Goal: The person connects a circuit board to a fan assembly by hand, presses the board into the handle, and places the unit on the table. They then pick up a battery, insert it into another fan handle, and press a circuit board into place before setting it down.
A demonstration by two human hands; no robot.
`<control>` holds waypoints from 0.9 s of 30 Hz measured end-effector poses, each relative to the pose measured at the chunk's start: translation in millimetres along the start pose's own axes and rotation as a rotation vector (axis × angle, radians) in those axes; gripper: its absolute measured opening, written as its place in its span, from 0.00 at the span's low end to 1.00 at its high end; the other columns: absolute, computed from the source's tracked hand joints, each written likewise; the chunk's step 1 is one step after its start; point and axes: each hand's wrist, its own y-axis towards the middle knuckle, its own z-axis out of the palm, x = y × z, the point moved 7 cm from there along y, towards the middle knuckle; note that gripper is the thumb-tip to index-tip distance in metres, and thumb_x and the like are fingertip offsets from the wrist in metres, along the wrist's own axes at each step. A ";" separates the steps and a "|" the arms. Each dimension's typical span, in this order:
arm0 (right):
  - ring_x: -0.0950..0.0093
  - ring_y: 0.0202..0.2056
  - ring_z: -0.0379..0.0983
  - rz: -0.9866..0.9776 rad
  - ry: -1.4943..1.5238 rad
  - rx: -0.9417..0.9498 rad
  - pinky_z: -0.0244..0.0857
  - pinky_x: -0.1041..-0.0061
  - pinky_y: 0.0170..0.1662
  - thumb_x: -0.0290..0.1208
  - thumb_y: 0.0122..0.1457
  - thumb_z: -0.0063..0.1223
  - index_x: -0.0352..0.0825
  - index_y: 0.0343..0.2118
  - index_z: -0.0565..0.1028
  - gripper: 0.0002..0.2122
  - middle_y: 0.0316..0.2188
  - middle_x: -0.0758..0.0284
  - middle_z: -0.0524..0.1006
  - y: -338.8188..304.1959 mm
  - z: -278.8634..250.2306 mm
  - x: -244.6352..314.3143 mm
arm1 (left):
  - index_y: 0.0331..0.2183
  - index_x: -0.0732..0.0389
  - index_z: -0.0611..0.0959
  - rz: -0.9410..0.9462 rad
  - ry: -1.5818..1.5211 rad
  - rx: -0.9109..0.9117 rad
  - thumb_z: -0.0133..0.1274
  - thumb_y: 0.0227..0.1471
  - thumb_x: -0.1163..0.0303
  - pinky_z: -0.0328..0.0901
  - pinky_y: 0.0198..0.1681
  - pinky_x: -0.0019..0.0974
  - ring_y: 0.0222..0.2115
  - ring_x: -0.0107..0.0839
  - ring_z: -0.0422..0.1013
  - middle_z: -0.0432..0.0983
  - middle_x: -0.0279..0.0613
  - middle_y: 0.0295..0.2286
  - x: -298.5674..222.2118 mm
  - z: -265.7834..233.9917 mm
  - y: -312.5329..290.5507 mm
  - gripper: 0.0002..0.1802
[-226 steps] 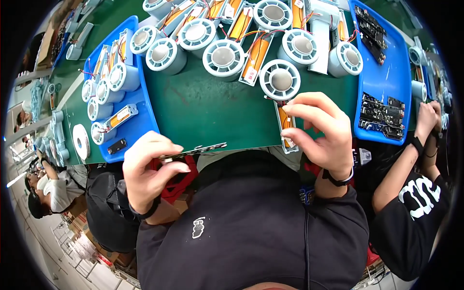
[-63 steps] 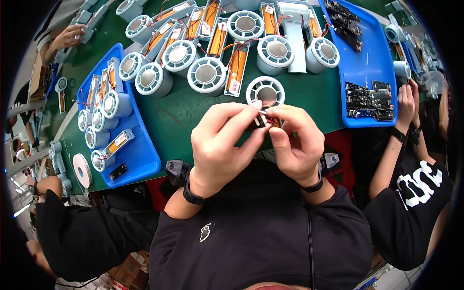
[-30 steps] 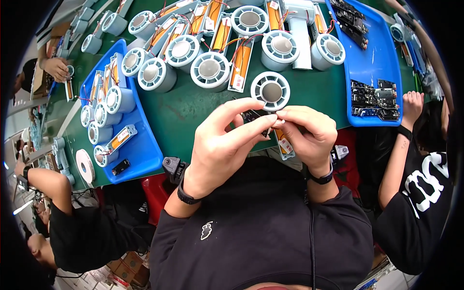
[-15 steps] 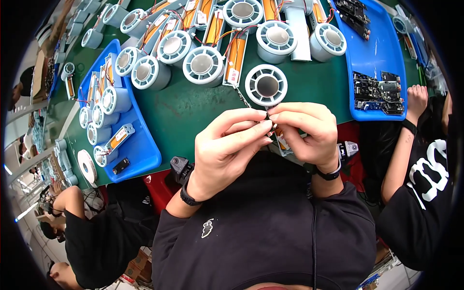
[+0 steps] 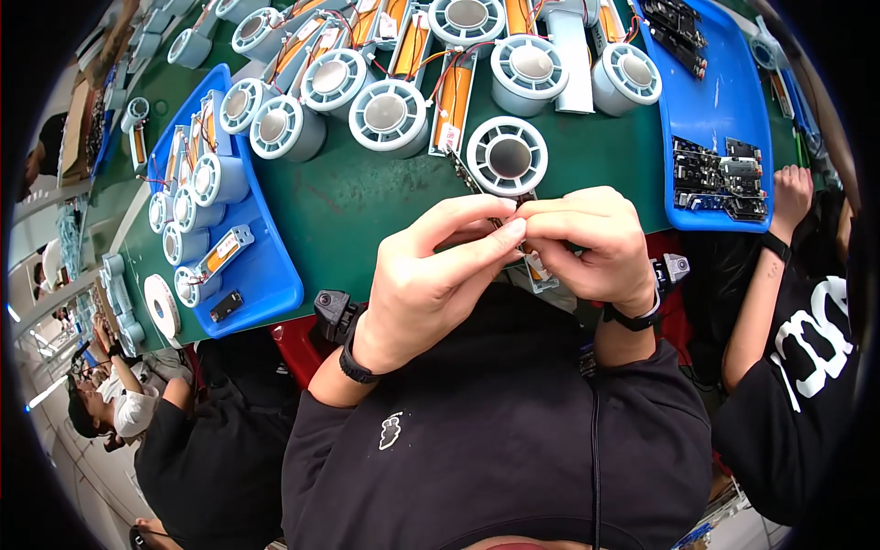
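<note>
My left hand (image 5: 445,275) and my right hand (image 5: 591,243) meet at the table's near edge, fingertips pinched together. Out of the left fingers pokes a narrow dark circuit board (image 5: 466,174), seen nearly edge-on. What the right fingertips pinch against it is too small and covered to make out. Just beyond the fingers is a light-blue round-headed housing (image 5: 507,158) with a ribbed ring and a dark-grey centre. Its handle runs under my hands toward me, and the handle's end (image 5: 539,272) shows below the right fingers.
Several similar housings (image 5: 389,115) with orange-wrapped cells and thin wires crowd the far side of the green table (image 5: 321,206). A blue tray (image 5: 275,275) at left holds more. Another blue tray (image 5: 674,82) at right carries black circuit boards (image 5: 720,174). People sit on both sides.
Both hands stay pinched together, with the fingertips shifted slightly. The circuit board is tilted a little differently. The whole view has shifted slightly, and a person at far left has moved.
</note>
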 end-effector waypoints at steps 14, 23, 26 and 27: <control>0.70 0.22 0.80 0.055 -0.075 -0.180 0.70 0.78 0.26 0.12 0.47 0.59 0.28 0.39 0.83 0.14 0.33 0.57 0.85 -10.1 13.2 9.5 | 0.43 0.63 0.88 0.124 0.200 -0.088 0.66 0.46 0.87 0.79 0.42 0.33 0.39 0.36 0.81 0.79 0.49 0.45 -7.2 -6.8 -2.2 0.20; 0.60 0.30 0.84 0.099 -0.080 -0.229 0.77 0.71 0.32 0.13 0.49 0.59 0.28 0.45 0.82 0.17 0.36 0.52 0.84 -18.4 13.1 12.6 | 0.41 0.65 0.88 0.153 0.205 -0.084 0.65 0.47 0.87 0.78 0.42 0.33 0.39 0.37 0.81 0.79 0.49 0.44 -6.6 -2.2 0.3 0.17; 0.59 0.30 0.84 0.099 -0.055 -0.231 0.77 0.71 0.32 0.13 0.50 0.59 0.27 0.45 0.81 0.17 0.36 0.51 0.84 -18.3 11.4 13.9 | 0.41 0.66 0.88 0.147 0.231 -0.057 0.64 0.48 0.87 0.77 0.42 0.33 0.38 0.37 0.81 0.79 0.49 0.44 -8.6 -0.7 4.0 0.16; 0.59 0.30 0.84 0.081 -0.088 -0.231 0.77 0.71 0.32 0.13 0.50 0.59 0.27 0.45 0.81 0.17 0.36 0.51 0.84 -18.5 10.5 16.5 | 0.41 0.66 0.88 0.179 0.217 -0.071 0.64 0.48 0.87 0.77 0.42 0.33 0.38 0.37 0.81 0.79 0.49 0.44 -11.1 -1.0 4.9 0.16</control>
